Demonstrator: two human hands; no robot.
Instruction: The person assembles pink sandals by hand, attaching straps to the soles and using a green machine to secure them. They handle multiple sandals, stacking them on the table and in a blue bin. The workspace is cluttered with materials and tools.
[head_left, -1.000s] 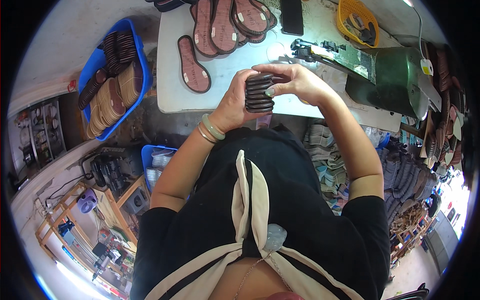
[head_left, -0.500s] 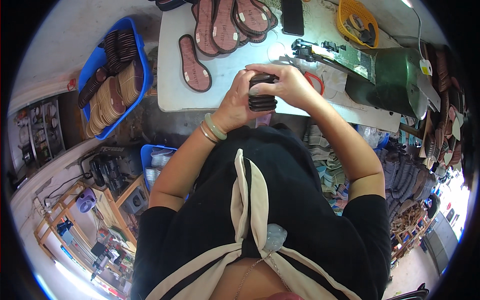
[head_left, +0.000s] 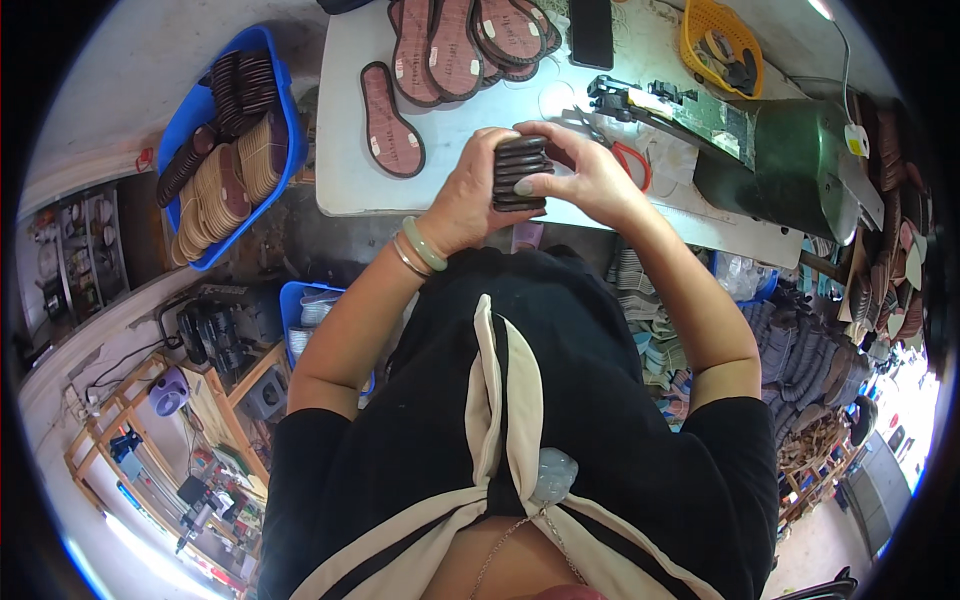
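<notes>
A small stack of insoles (head_left: 518,170) with dark bound edges is held upright between my hands, end toward me, just over the table's near edge. My left hand (head_left: 465,190) wraps the stack from the left. From the right, my right hand (head_left: 582,182) grips it, thumb pressed on the near edges and fingers partly hidden behind. Beyond my left hand a single reddish-brown insole (head_left: 392,125) with a dark rim lies flat on the white table (head_left: 345,185). Farther back are several overlapping insoles (head_left: 455,55) of the same kind.
Red-handled scissors (head_left: 632,165) and a green machine (head_left: 785,160) are right of my hands. A phone (head_left: 591,35) and a yellow basket (head_left: 688,50) sit at the back. On the left, a blue crate (head_left: 293,150) holds stacked soles. Piled shoe parts (head_left: 800,350) fill the right side.
My right thumb has moved lower on the stack, uncovering more of the layered edges. Both hands still hold the stack, shifted only slightly.
</notes>
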